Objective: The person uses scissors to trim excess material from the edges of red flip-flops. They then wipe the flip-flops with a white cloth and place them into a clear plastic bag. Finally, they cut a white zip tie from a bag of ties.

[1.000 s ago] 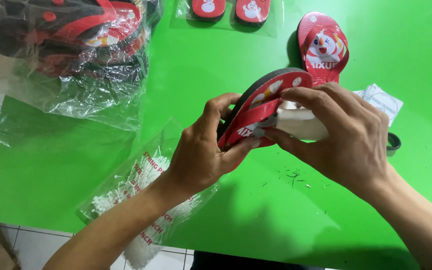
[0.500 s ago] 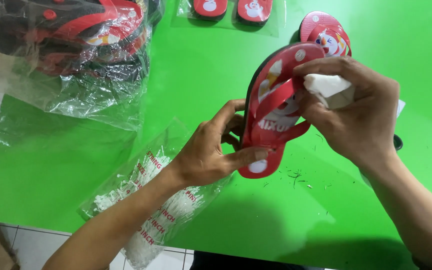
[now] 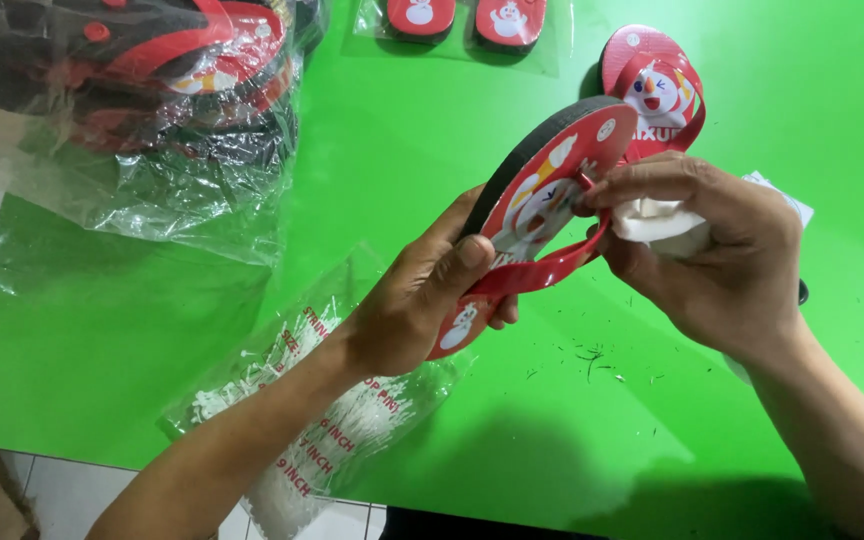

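Hands (image 3: 422,300) around one sandal (image 3: 542,200) (red).

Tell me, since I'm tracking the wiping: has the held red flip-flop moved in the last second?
Yes. The held red flip-flop in the left hand tipped from lying flat to more upright, its toe now nearer the flip-flop lying on the table.

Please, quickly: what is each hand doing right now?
Left hand: closed on the red flip-flop, holding it up.
Right hand: closed on a white cloth, pressed against the flip-flop.

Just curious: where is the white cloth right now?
In the head view, the white cloth is bunched in the right hand, pressed against the red sandal near its strap, right of centre.
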